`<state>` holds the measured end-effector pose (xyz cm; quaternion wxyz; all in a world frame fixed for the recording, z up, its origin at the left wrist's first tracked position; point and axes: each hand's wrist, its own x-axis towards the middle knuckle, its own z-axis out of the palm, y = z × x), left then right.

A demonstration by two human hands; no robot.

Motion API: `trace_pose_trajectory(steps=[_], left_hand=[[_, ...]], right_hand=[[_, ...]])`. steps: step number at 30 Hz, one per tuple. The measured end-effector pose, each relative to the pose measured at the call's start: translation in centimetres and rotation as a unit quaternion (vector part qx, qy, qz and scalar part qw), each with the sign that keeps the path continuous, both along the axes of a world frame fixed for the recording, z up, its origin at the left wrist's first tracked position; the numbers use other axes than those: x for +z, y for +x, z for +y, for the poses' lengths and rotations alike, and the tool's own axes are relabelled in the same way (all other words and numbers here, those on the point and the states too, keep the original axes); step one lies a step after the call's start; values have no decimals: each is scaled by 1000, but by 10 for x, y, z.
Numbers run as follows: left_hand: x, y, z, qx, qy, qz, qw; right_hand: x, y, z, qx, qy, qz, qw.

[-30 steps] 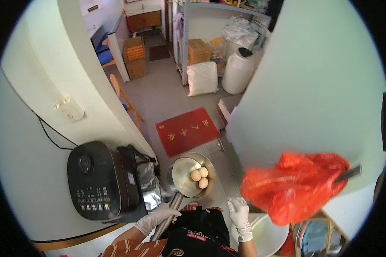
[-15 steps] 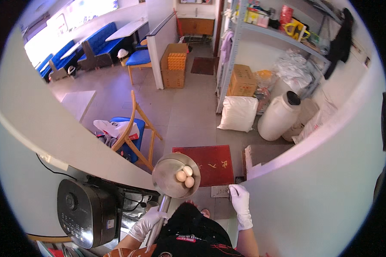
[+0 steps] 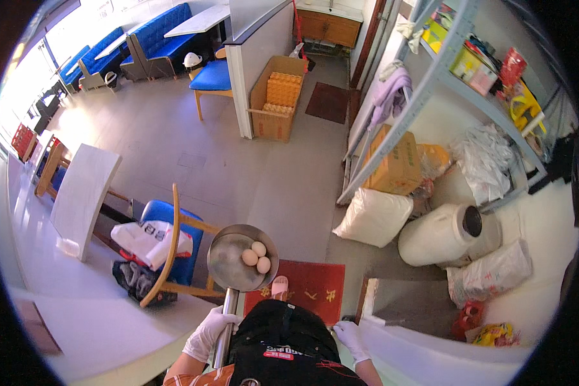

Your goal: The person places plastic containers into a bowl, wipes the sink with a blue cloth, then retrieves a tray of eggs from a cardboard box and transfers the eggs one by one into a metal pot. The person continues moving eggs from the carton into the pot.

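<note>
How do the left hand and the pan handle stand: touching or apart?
Touching: the head view shows the left hand wrapped around the pan handle, showing on both sides of it.

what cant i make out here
In the head view:
Floor of the steel pan beneath the eggs: covered by them.
Part of the red mat: behind the black apron.
Palm of the right hand: hidden by its own back; whether it's empty, unclear.
Black item at far right: cut off by the dark rim.
</note>
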<state>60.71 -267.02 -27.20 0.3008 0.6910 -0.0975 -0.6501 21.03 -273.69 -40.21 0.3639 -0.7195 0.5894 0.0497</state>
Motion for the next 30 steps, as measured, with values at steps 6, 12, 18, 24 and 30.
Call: trace_pose_trajectory(steps=[6,12,18,24,30], left_hand=[[12,30,-150,26,-11,1,1000],[2,40,-293,103,2,9,995],[-2,63,-405,141,9,13,990],[-33,100,-524,172,34,33,984],[-87,157,-645,198,49,28,979]], right_hand=[[1,15,-154,-53,25,-5,998],[-26,75,-381,19,19,-89,996],[-19,183,-604,62,-32,-167,984],[-60,297,-797,-156,137,-337,918],[-171,376,-922,-182,139,-228,946]])
